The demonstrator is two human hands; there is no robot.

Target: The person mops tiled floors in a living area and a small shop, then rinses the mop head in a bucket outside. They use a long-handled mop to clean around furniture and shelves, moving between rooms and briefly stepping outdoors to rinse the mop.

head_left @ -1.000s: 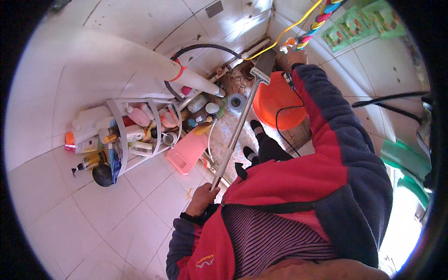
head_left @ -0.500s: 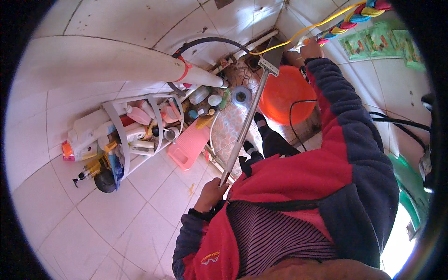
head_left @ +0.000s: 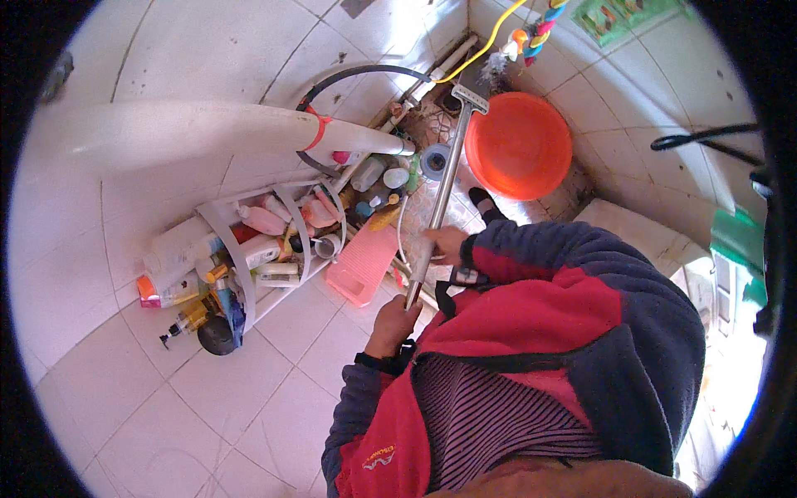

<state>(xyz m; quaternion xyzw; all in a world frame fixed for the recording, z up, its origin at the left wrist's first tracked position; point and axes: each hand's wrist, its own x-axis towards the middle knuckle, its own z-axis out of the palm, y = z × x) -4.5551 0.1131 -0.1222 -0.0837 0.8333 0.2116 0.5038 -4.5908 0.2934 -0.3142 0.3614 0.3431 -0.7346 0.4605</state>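
Note:
A long-handled squeegee (head_left: 449,174), with a metal pole, a white toothed head and a dark flat blade, slants away from me toward the far corner. My left hand (head_left: 392,326) is closed round the near end of its pole. Farther up, my right hand (head_left: 448,246) also grips the pole, its fingers partly hidden behind the metal. Just right of the squeegee's head sits a round orange basin (head_left: 519,145). Above the basin, on the wall, is a small white-and-orange fitting (head_left: 516,41), with a greyish-white blur under it that I cannot make out.
On the left, a white rack (head_left: 228,249) holds several bottles. A pink washboard (head_left: 365,261) leans beside it. A thick white pipe (head_left: 224,129) with a black hose (head_left: 357,73) crosses the upper left. A yellow hose (head_left: 490,41) hangs in the corner. A ledge (head_left: 639,220) is at right.
My right hand has left the fitting on the wall and come down to grip the pole. My left hand stays on the pole. The view has shifted, showing more of the ledge at right.

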